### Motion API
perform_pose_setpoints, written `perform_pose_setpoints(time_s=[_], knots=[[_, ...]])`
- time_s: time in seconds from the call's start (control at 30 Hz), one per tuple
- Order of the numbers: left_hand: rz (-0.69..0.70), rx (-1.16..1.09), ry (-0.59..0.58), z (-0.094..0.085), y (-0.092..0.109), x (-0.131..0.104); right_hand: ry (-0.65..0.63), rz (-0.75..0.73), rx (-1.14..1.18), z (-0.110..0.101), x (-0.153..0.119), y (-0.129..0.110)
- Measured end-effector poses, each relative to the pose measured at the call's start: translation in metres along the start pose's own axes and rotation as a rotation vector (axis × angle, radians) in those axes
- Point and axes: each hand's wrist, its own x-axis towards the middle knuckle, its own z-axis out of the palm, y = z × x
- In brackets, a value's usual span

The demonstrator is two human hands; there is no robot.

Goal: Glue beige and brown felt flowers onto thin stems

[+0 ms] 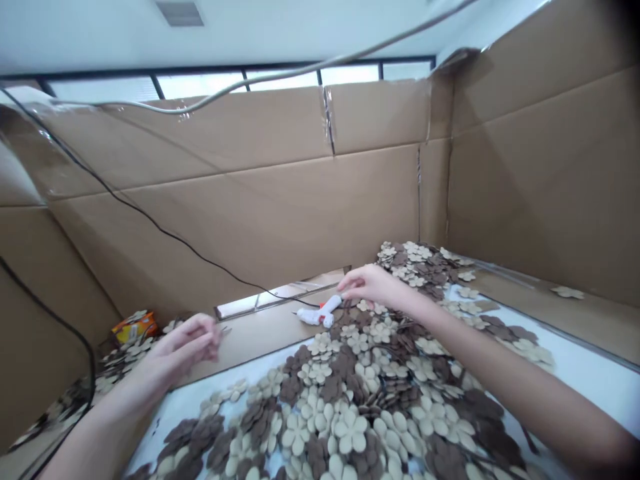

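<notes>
My right hand (373, 285) is at the back of the flower pile, thumb and fingertips close together just above the rear end of a white glue gun (323, 312) with a red trigger. I cannot tell whether they touch it. The gun's nozzle points left. My left hand (193, 340), slightly blurred, has its fingers curled in near the left edge of the white surface. A thin dark bit shows at its fingertips, too small to name. Below and between both hands lie many beige and brown flower-shaped cutouts (350, 430), heaped loosely.
Tall cardboard walls (240, 220) enclose the back and sides. A black cord (173, 235) runs down from the upper left to the glue gun. More flowers (413, 263) are heaped in the back right corner. An orange packet (135, 328) lies at the left among flowers.
</notes>
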Motion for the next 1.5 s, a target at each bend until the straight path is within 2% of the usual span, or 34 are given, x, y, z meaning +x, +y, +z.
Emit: perform_pose_setpoints(time_s=[0.03, 0.1, 0.13, 0.2, 0.27, 0.37, 0.47, 0.57, 0.7, 0.83, 0.93, 1.07, 1.13, 1.23, 1.4, 1.5], knots=[[0.058, -0.025, -0.075, 0.012, 0.011, 0.002, -0.05, -0.04, 0.038, 0.0, 0.001, -0.015], [0.119, 0.063, -0.199, 0.037, 0.033, 0.001, -0.167, -0.151, 0.223, 0.003, 0.004, -0.048], [0.158, 0.091, -0.191, 0.048, 0.041, -0.001, -0.209, -0.203, 0.273, 0.006, 0.006, -0.065], [0.183, 0.12, -0.247, 0.065, 0.052, -0.007, -0.298, -0.292, 0.352, 0.016, 0.01, -0.095], [0.177, 0.054, -0.223, 0.074, 0.053, -0.012, -0.327, -0.349, 0.436, 0.03, 0.012, -0.118], [0.117, -0.143, -0.272, 0.073, 0.043, -0.015, -0.282, -0.418, 0.507, 0.052, 0.009, -0.134], [0.091, -0.21, -0.294, 0.066, 0.034, -0.014, -0.21, -0.491, 0.496, 0.067, 0.004, -0.136], [0.093, -0.202, -0.29, 0.065, 0.03, -0.011, -0.086, -0.534, 0.38, 0.072, 0.001, -0.134], [0.113, -0.165, -0.212, 0.069, 0.027, -0.007, -0.01, -0.536, 0.311, 0.073, -0.003, -0.133], [0.178, -0.054, -0.109, 0.067, 0.032, -0.011, 0.008, -0.51, 0.416, 0.076, -0.005, -0.133], [0.193, 0.01, -0.077, 0.067, 0.038, -0.016, 0.018, -0.519, 0.522, 0.077, -0.005, -0.134], [0.181, 0.013, -0.049, 0.069, 0.043, -0.019, 0.123, -0.484, 0.456, 0.07, -0.006, -0.135], [0.171, 0.02, -0.041, 0.07, 0.043, -0.019, 0.095, -0.431, 0.374, 0.065, -0.007, -0.135], [0.187, 0.067, -0.041, 0.071, 0.039, -0.019, -0.015, -0.375, 0.274, 0.062, -0.008, -0.134], [0.228, 0.155, -0.052, 0.075, 0.038, -0.023, 0.038, -0.398, 0.2, 0.066, -0.009, -0.134], [0.199, 0.207, -0.054, 0.077, 0.042, -0.026, -0.001, -0.407, 0.252, 0.062, -0.007, -0.132]])
